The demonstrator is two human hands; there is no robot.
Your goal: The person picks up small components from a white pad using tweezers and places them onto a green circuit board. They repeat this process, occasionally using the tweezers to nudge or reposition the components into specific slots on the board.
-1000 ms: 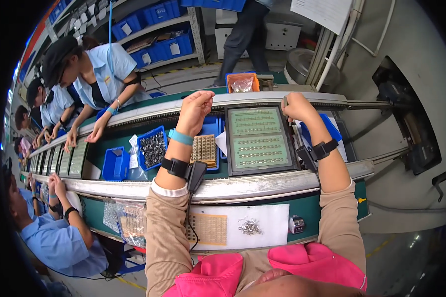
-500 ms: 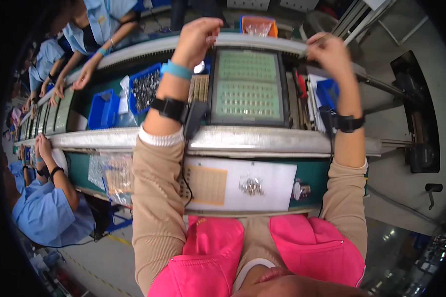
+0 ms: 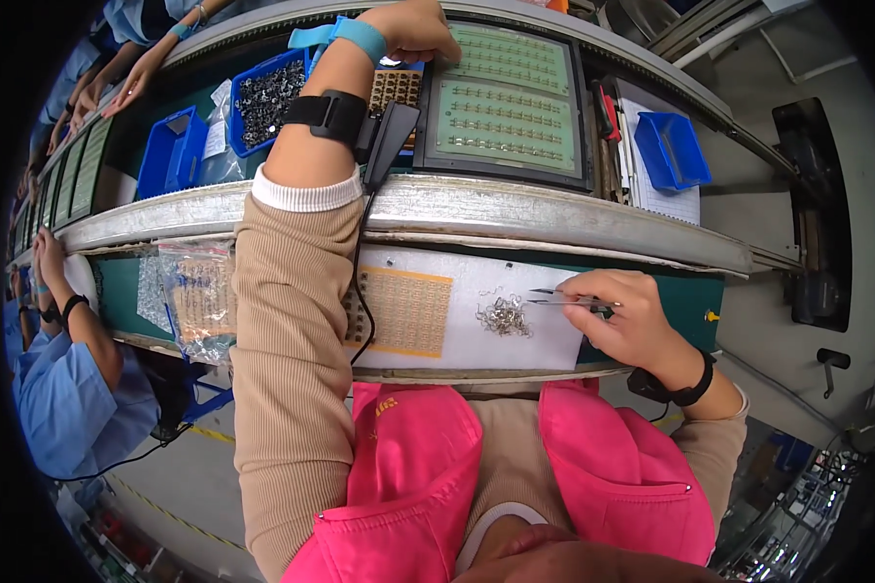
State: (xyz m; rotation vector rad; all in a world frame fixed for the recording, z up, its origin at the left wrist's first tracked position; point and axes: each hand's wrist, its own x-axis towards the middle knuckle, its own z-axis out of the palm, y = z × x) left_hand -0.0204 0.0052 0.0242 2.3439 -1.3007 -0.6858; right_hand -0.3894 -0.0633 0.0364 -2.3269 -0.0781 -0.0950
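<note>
My right hand [image 3: 627, 313] pinches a pair of metal tweezers [image 3: 546, 294], their tips pointing left above a white sheet [image 3: 467, 352]. Just left of the tips lies a loose pile of tiny silvery metal parts [image 3: 504, 317]. On the sheet's left part rests a tan perforated panel [image 3: 408, 313], partly covered by my left sleeve. My left arm reaches far across a metal rail. Its hand [image 3: 416, 29] has curled fingers at the upper left edge of a pale green circuit-board panel [image 3: 506, 124] in a black frame [image 3: 437, 160]; what the fingertips hold is hidden.
The metal rail [image 3: 515, 209] crosses between the near bench and the far lane. Beyond it stand a blue bin of dark parts [image 3: 270, 102], a blue bin [image 3: 172, 155] and another blue bin [image 3: 673, 151] on paper. Co-workers' arms [image 3: 131, 83] are at the left.
My right hand has come down from the far rail to the near sheet and now holds tweezers. My left hand has lowered onto the framed panel's edge. The view has shifted.
</note>
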